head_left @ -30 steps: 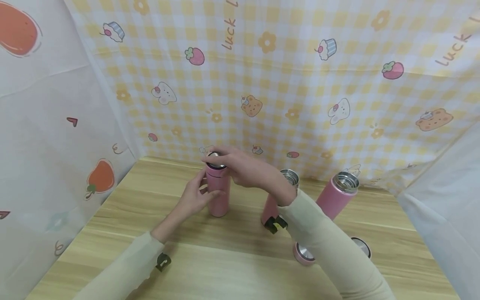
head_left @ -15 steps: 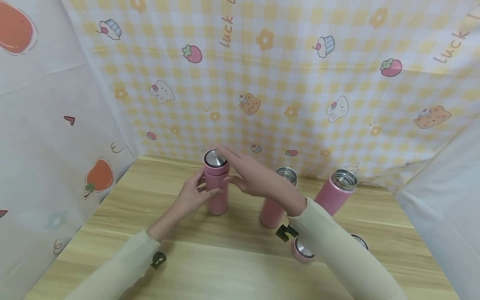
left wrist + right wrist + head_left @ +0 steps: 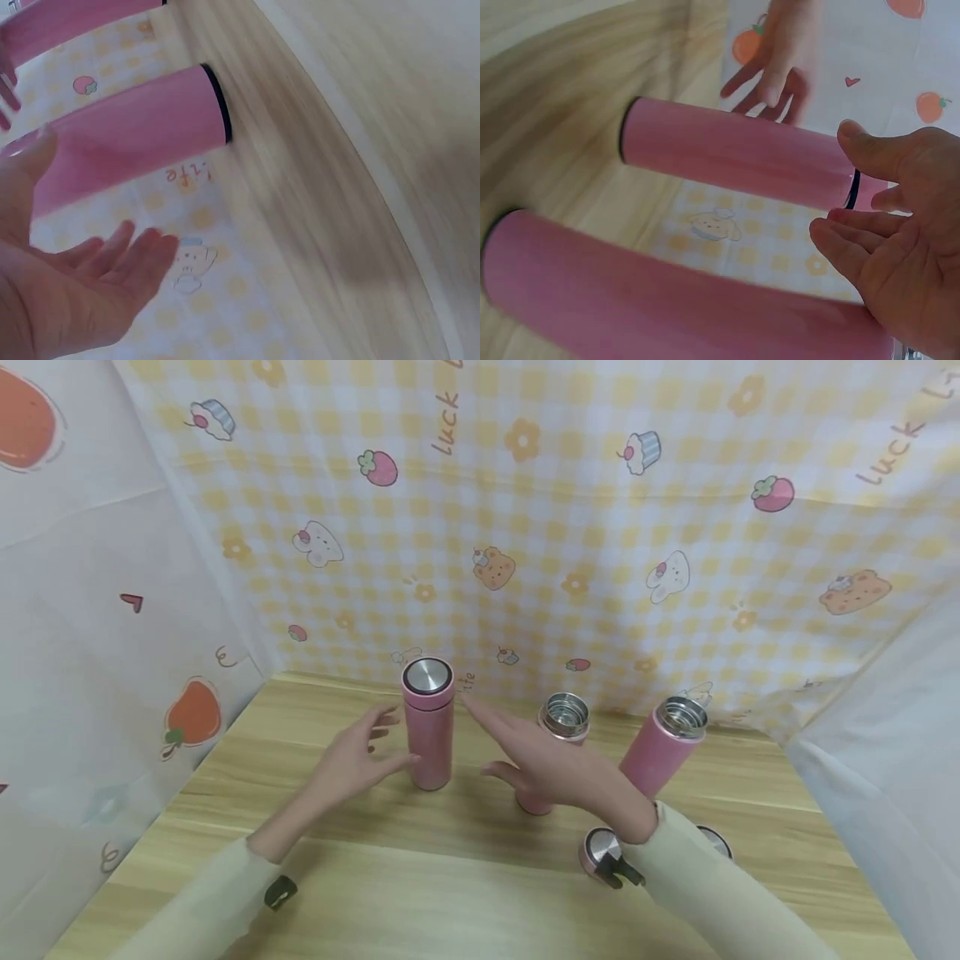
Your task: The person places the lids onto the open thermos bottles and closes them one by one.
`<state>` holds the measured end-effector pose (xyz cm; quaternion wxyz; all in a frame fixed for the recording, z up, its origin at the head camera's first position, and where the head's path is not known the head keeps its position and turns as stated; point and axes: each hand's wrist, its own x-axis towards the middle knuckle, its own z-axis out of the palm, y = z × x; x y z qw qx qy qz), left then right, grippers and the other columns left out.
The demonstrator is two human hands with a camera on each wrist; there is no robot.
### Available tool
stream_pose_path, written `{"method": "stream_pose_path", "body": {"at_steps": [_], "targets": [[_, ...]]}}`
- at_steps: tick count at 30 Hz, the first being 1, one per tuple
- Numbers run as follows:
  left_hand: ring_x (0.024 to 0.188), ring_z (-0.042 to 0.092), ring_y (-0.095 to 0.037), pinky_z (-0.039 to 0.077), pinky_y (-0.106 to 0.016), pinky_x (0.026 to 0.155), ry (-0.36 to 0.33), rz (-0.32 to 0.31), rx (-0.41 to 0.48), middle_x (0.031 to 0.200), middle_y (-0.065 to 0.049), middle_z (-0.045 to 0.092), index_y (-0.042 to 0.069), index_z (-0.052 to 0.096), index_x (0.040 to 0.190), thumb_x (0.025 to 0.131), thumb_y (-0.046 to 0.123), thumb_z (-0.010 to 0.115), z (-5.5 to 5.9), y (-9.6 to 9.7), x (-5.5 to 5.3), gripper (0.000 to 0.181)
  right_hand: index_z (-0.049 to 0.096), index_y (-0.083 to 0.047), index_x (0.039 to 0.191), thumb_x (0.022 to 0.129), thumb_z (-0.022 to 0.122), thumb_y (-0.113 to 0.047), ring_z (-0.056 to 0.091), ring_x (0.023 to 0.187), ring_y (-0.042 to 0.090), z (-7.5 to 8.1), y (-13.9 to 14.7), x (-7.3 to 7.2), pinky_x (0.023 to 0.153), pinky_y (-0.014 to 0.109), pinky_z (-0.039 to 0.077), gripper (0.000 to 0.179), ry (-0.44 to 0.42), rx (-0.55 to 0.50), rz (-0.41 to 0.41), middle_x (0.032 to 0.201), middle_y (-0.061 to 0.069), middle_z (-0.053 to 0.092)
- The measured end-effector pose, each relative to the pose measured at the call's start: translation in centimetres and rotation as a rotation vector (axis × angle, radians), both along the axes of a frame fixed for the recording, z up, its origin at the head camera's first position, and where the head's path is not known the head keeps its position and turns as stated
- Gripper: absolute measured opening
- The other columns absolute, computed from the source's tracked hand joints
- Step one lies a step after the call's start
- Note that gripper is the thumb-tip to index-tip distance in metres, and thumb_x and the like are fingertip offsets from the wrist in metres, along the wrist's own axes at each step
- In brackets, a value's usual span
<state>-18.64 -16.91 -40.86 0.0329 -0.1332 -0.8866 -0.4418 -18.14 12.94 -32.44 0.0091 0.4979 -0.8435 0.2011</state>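
Note:
A pink thermos [image 3: 431, 735] stands upright on the left of the table, capped with a pink lid that has a silver top. My left hand [image 3: 348, 764] is just to its left, fingers spread and holding nothing; its thumb tip overlaps the bottle's side in the head view. On the other side, my right hand [image 3: 551, 764] hovers with fingers extended, apart from the capped thermos. It partly hides a second pink thermos [image 3: 565, 717], which has no lid and shows its steel mouth. Both palms face the capped bottle in the wrist views.
A third, lidless pink thermos [image 3: 660, 750] stands further right, partly behind the right forearm. Two lids lie on the wooden table [image 3: 420, 893]: one lid [image 3: 601, 843] near the right cuff, another lid [image 3: 716, 841] half covered by the sleeve. A checked cloth [image 3: 480, 510] hangs behind.
My right hand has left the lid of the left thermos and moved right and down. My left hand has released the bottle's body and drawn back to the left.

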Motion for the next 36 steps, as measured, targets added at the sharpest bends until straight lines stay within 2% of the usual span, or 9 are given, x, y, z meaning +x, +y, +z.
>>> {"method": "stream_pose_path", "body": {"at_steps": [7, 10, 14, 18, 23, 27, 32, 34, 36], "targets": [[0.108, 0.065, -0.040, 0.055, -0.053, 0.090, -0.055, -0.101, -0.173, 0.121, -0.019, 0.066, -0.003, 0.056, 0.134, 0.087, 0.039, 0.082, 0.7, -1.5, 1.9, 0.067, 0.026, 0.003, 0.157, 0.097, 0.072, -0.011, 0.041, 0.140, 0.028, -1.6, 1.9, 2.0, 0.114, 0.038, 0.035, 0.078, -0.054, 0.067, 0.017, 0.157, 0.019, 0.038], [0.106, 0.066, -0.037, 0.056, -0.052, 0.090, -0.090, -0.208, -0.191, 0.119, -0.016, 0.068, -0.001, 0.059, 0.132, 0.089, 0.037, 0.081, 0.8, -1.4, 2.4, 0.061, 0.029, 0.002, 0.157, 0.098, 0.070, -0.013, 0.048, 0.135, 0.026, -2.7, 2.5, 2.7, 0.111, 0.036, 0.040, 0.074, -0.077, 0.094, 0.029, 0.155, 0.017, 0.041], [0.108, 0.065, -0.038, 0.054, -0.054, 0.091, -0.119, -0.407, -0.159, 0.122, -0.017, 0.066, -0.003, 0.058, 0.132, 0.093, 0.031, 0.077, 0.8, -0.6, 2.6, 0.055, 0.036, -0.001, 0.155, 0.100, 0.068, -0.016, 0.051, 0.132, 0.023, -4.2, 3.5, 3.3, 0.109, 0.035, 0.043, 0.065, -0.096, 0.124, 0.013, 0.152, 0.013, 0.047], [0.112, 0.064, -0.036, 0.054, -0.051, 0.093, -0.150, -0.517, -0.096, 0.124, -0.017, 0.065, -0.004, 0.057, 0.133, 0.096, 0.023, 0.073, 0.5, 0.9, 2.6, 0.048, 0.048, -0.006, 0.149, 0.101, 0.066, -0.019, 0.051, 0.132, 0.020, -5.2, 4.5, 3.8, 0.107, 0.036, 0.044, 0.053, -0.109, 0.133, -0.003, 0.147, 0.008, 0.053], [0.116, 0.062, -0.036, 0.054, -0.046, 0.096, -0.171, -0.560, -0.035, 0.125, -0.017, 0.065, -0.004, 0.054, 0.136, 0.096, 0.020, 0.073, 0.0, 3.4, 2.4, 0.050, 0.059, -0.009, 0.140, 0.100, 0.067, -0.018, 0.058, 0.123, 0.016, -6.0, 6.6, 4.4, 0.101, 0.034, 0.050, 0.041, -0.109, 0.155, -0.014, 0.137, 0.002, 0.060], [0.119, 0.061, -0.037, 0.052, -0.048, 0.098, -0.146, -0.583, -0.013, 0.128, -0.018, 0.064, -0.002, 0.052, 0.140, 0.096, 0.020, 0.074, -0.3, 5.8, 2.3, 0.054, 0.063, -0.007, 0.134, 0.095, 0.071, -0.007, 0.063, 0.113, 0.016, -6.8, 8.6, 4.5, 0.093, 0.029, 0.054, 0.040, -0.114, 0.080, 0.020, 0.130, 0.006, 0.064], [0.125, 0.057, -0.035, 0.050, -0.045, 0.101, -0.136, -0.556, 0.018, 0.137, -0.015, 0.059, 0.003, 0.046, 0.147, 0.097, 0.023, 0.073, -0.7, 8.5, 1.9, 0.061, 0.065, -0.002, 0.127, 0.094, 0.069, 0.002, 0.059, 0.070, -0.004, -7.1, 10.8, 4.7, 0.059, 0.012, 0.051, 0.034, -0.158, -0.004, 0.035, 0.116, 0.007, 0.067], [0.128, 0.055, -0.033, 0.049, -0.043, 0.103, -0.128, -0.525, 0.016, 0.142, -0.014, 0.057, 0.005, 0.042, 0.150, 0.096, 0.028, 0.074, -0.7, 9.4, 1.7, 0.066, 0.065, -0.002, 0.125, 0.095, 0.069, 0.002, 0.056, 0.069, -0.006, -7.1, 11.7, 4.7, 0.058, 0.013, 0.051, 0.031, -0.157, -0.005, 0.031, 0.113, 0.005, 0.066], [0.130, 0.054, -0.031, 0.048, -0.043, 0.104, -0.122, -0.495, 0.025, 0.145, -0.013, 0.053, 0.007, 0.039, 0.153, 0.095, 0.029, 0.075, -0.7, 10.3, 1.4, 0.072, 0.066, -0.002, 0.124, 0.095, 0.070, 0.000, 0.063, 0.082, 0.001, -7.0, 12.4, 4.7, 0.068, 0.019, 0.056, 0.029, -0.138, 0.012, 0.015, 0.112, 0.004, 0.067]]}}
